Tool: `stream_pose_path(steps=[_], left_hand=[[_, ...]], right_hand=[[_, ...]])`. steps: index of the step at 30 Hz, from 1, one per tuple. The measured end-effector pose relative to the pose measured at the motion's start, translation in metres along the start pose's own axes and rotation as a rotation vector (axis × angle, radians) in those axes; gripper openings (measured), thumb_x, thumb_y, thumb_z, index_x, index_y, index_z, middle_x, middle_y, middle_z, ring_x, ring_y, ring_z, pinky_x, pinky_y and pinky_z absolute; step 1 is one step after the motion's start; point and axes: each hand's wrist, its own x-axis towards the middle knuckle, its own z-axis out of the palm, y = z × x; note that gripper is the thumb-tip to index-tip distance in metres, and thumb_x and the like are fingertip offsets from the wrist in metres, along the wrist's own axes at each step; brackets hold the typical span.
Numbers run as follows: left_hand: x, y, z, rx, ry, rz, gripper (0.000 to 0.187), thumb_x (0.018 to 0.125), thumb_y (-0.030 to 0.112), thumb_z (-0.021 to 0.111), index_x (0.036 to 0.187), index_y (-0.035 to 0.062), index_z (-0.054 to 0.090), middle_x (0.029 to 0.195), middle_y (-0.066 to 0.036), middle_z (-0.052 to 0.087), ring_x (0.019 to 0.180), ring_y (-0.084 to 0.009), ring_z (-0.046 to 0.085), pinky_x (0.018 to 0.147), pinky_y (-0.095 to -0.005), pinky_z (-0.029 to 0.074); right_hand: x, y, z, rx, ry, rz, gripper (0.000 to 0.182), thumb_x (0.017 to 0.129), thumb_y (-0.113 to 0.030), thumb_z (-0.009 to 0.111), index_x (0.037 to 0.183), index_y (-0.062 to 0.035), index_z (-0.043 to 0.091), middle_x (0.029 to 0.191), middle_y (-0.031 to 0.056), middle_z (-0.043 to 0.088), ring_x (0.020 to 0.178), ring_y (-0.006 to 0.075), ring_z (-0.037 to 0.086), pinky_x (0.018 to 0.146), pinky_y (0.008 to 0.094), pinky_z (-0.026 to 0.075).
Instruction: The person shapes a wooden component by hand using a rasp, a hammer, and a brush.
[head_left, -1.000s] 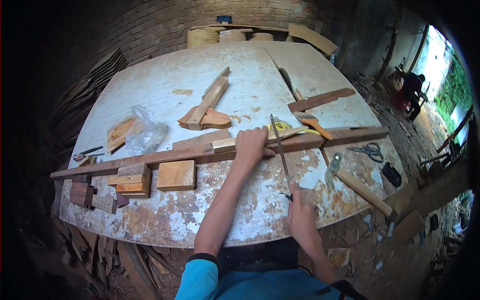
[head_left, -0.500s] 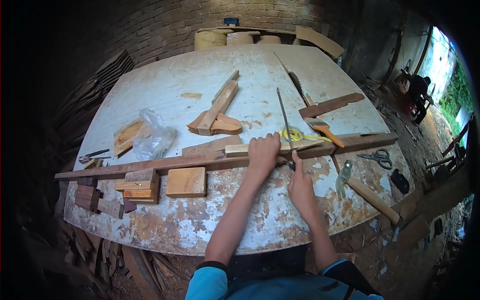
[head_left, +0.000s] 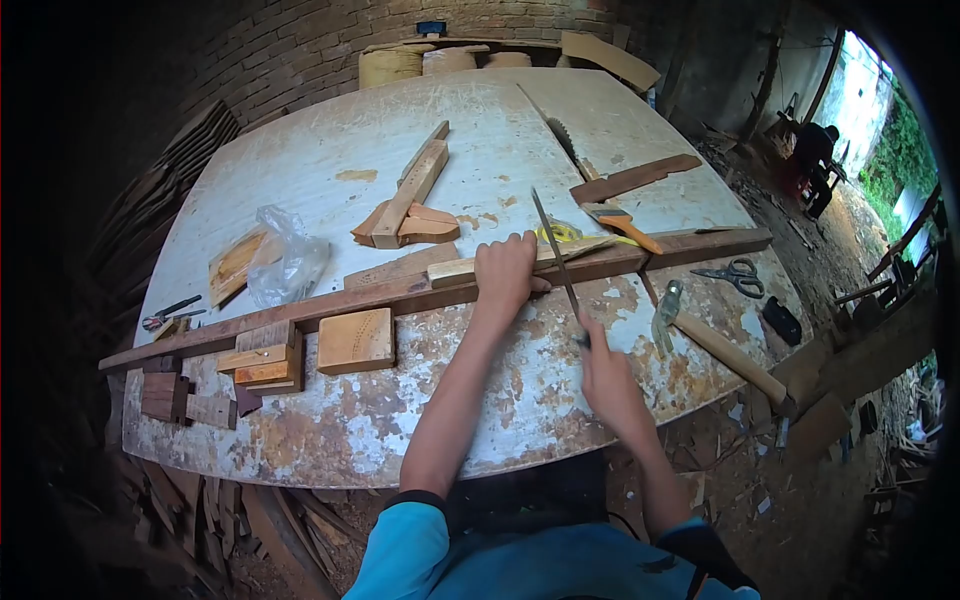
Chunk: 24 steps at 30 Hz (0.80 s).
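Nearside of the long beam (head_left: 705,247), the right hand (head_left: 608,378) is closed round the handle of a thin-bladed tool (head_left: 556,250), its long axis crossing over the beam. Upon the beam, left of that crossing, the nearer left hand (head_left: 507,272) grips a pale strip (head_left: 452,273) lying lengthwise along it; whether blade meets strip I cannot tell. Just beyond the beam lies a yellow tape (head_left: 562,232).
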Motion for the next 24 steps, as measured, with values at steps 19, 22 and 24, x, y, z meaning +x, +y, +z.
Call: stream_pose_path(steps=[19,22,24], left_hand=[[0.004,0.006,-0.001,0.109,-0.025,-0.015,0.062,0.052,0.043,0.081,0.091,0.0056,0.053,0.08,-0.015,0.061,0.071,-0.0322,0.063,0.059,-0.0417,0.046],[0.005,0.004,0.0,0.093,-0.025,0.015,0.06,0.051,0.043,0.082,0.089,0.0057,0.053,0.077,-0.014,0.061,0.07,-0.0318,0.063,0.058,-0.0414,0.047],[0.004,0.004,-0.002,0.082,-0.012,0.01,0.059,0.05,0.044,0.082,0.086,0.0062,0.053,0.076,-0.013,0.062,0.069,-0.0308,0.063,0.058,-0.0403,0.047]], right_hand=[[0.039,0.008,0.013,0.035,0.099,-0.124,0.068,0.079,0.004,0.043,0.141,-0.0088,0.02,0.067,0.027,0.057,0.067,0.0444,0.06,0.061,0.0506,0.047],[0.039,0.009,0.014,0.098,0.103,-0.135,0.068,0.078,0.005,0.043,0.141,-0.0087,0.02,0.066,0.0265,0.057,0.068,0.044,0.06,0.061,0.0504,0.047],[0.04,0.014,0.019,0.136,0.117,-0.174,0.068,0.078,0.005,0.043,0.141,-0.0089,0.02,0.066,0.026,0.057,0.068,0.0438,0.06,0.062,0.0503,0.047]])
